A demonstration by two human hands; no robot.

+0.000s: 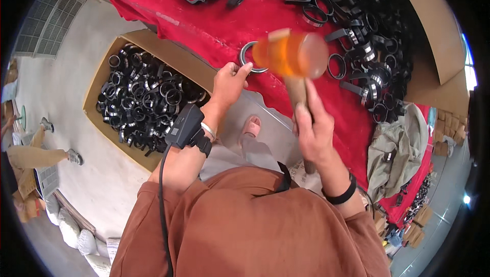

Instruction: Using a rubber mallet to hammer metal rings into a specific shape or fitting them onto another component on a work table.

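Right now, right hand (315,129) shut tight on orange mallet (292,55), blurry above red table (214,27) edge. Left hand (228,84) fingertips touching metal ring (250,57) at that edge. Cardboard box (153,42) of black rings just beside.

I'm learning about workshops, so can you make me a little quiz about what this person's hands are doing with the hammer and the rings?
1. True or false: the right hand grips the wooden handle of an orange-headed mallet.
2. What does the left hand touch? A) a metal ring on the red cloth B) the cardboard box C) the grey cloth
3. Fill in: the cardboard box on the floor is full of black ____.

Key:
1. True; its head is blurred above the metal ring.
2. A; the fingertips rest at the ring's edge on the red cloth.
3. Rings, like the black rings heaped on the table.
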